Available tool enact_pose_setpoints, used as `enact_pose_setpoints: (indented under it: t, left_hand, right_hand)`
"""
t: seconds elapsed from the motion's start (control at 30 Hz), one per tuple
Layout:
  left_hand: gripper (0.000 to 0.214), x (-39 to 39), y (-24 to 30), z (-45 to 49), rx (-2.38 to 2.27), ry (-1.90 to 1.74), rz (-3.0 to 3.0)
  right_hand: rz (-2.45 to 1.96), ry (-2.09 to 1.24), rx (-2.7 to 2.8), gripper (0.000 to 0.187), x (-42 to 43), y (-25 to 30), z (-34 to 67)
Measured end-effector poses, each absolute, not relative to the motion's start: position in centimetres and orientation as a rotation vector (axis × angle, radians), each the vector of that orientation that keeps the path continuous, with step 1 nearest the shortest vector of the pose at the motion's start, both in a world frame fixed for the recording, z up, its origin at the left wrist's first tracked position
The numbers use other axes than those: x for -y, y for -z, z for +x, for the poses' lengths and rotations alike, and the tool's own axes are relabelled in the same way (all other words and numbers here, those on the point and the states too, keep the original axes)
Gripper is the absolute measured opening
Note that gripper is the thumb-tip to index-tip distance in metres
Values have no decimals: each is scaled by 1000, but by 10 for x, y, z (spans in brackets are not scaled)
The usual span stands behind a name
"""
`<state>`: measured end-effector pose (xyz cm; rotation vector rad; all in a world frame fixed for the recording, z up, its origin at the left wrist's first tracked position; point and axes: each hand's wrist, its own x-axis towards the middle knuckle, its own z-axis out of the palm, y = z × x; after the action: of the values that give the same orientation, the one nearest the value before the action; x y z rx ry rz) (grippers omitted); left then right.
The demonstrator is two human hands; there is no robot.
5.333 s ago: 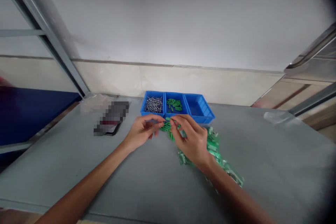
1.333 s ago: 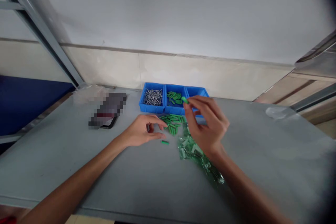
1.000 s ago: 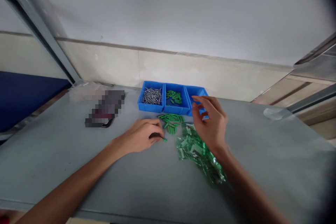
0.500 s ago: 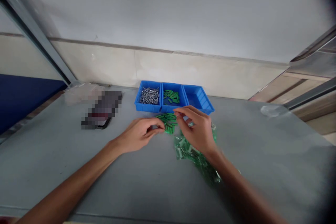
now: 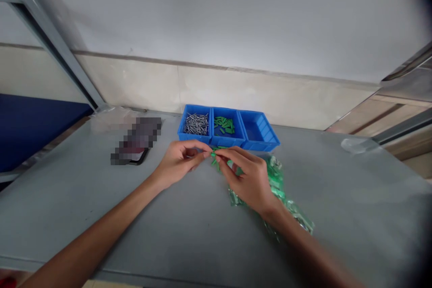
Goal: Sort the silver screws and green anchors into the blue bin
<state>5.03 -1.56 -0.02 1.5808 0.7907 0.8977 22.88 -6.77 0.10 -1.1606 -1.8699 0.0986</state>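
Observation:
My left hand [image 5: 182, 160] and my right hand [image 5: 248, 174] meet fingertip to fingertip just in front of the blue bins. Between their pinched fingers shows a small green wall plug [image 5: 213, 153]; the fingers cover most of it. Any other small piece in the right fingertips is hidden. Loose green wall plugs [image 5: 216, 164] lie on the table behind and below the fingertips, partly covered by the right hand. Clear bags with green pieces [image 5: 276, 189] lie under and beside my right wrist.
Three joined blue bins stand by the wall: screws [image 5: 196, 124] fill the left one, green wall plugs [image 5: 224, 124] lie in the middle one, and the right bin [image 5: 258, 131] shows its bare floor. A blurred-out phone [image 5: 138, 156] and clear plastic [image 5: 113, 118] lie left on the grey table [image 5: 162, 238].
My hands have come together: the left rose slightly from the loose plugs, and the right moved left and down. The view has shifted a little, so the bins sit further right.

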Motion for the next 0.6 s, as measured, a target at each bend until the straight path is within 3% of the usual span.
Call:
enact_pose_setpoints:
  t: [0.6]
  left_hand:
    - [25,28,6,57,-827,-1212,2058]
  right_hand:
    - [-1235,-312,1788,19,67,13,222]
